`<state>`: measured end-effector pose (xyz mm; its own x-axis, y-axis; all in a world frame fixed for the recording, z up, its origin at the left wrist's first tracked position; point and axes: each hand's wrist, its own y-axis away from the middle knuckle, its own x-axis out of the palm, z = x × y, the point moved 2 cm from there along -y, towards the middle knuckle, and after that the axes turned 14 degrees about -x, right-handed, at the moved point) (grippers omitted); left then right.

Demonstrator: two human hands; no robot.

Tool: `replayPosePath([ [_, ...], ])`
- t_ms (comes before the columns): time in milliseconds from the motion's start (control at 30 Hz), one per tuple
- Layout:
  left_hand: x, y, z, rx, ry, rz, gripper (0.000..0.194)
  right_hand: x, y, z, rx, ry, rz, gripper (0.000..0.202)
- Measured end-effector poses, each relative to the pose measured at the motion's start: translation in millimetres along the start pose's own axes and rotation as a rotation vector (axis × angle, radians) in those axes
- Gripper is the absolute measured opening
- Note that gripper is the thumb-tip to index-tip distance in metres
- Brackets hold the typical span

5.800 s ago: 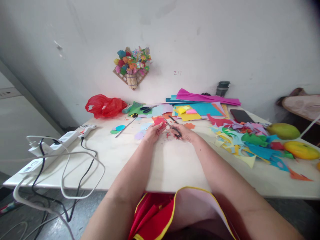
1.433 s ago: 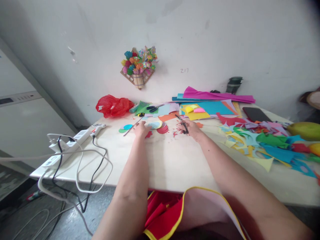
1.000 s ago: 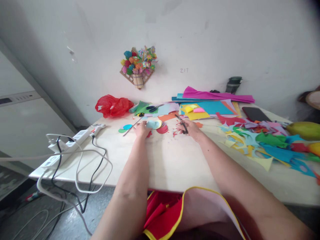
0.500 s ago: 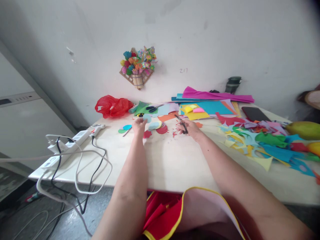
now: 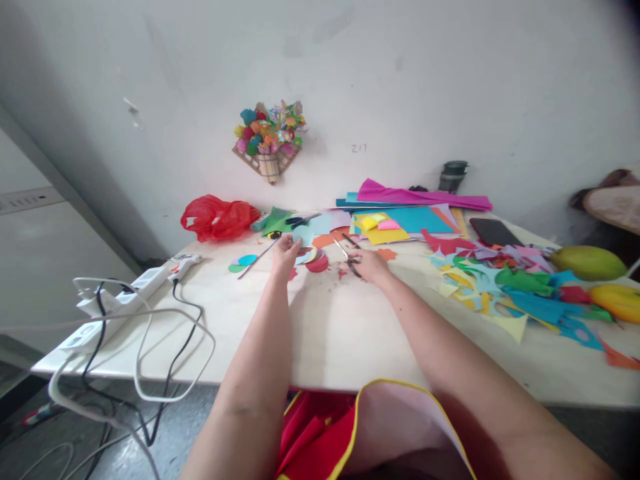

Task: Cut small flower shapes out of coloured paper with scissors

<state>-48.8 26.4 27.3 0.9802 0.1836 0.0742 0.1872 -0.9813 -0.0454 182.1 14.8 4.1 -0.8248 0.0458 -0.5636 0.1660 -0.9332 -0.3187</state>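
My left hand (image 5: 286, 257) pinches a light blue paper disc (image 5: 303, 234) above the table. A pair of scissors (image 5: 343, 251) is in my right hand (image 5: 371, 265), its blades spread apart and pointing toward the left hand, a short gap from the disc. Between my hands lie red paper circles (image 5: 317, 263), partly overlapped by paler ones. Tiny red scraps (image 5: 343, 273) are scattered just below the scissors. Left of my left hand, a blue paper circle (image 5: 247, 260) rests beside a green one.
Paper offcuts (image 5: 480, 280) cover the right side, near a phone (image 5: 495, 232) and yellow-green fruit (image 5: 589, 263). Coloured sheets (image 5: 425, 220) and a red plastic bag (image 5: 220, 219) lie at the back, with a second pair of scissors (image 5: 300, 220). A power strip (image 5: 120, 303) with cables occupies the left edge.
The scissors in my right hand have opened, their blades now wide apart. My left hand still holds the light blue disc, with its fingers shifted slightly. The whole view has moved a little.
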Motion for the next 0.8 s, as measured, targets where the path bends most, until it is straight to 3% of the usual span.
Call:
replayPosePath([
  [100,3.9,1,0,-0.018,0.018,0.017,0.046,2,5,13,-0.057,0.373,0.080,0.031],
  [333,13.9,5,5,-0.049,0.026,0.109,0.048,0,11,31,-0.131,0.664,0.143,0.029],
  [633,32.0,9,15,-0.122,0.091,0.216,0.044,-11,9,30,-0.035,0.717,0.140,0.038],
  [800,38.7,12,22,-0.173,0.053,0.275,0.042,-10,6,25,-0.044,0.645,0.174,0.027],
])
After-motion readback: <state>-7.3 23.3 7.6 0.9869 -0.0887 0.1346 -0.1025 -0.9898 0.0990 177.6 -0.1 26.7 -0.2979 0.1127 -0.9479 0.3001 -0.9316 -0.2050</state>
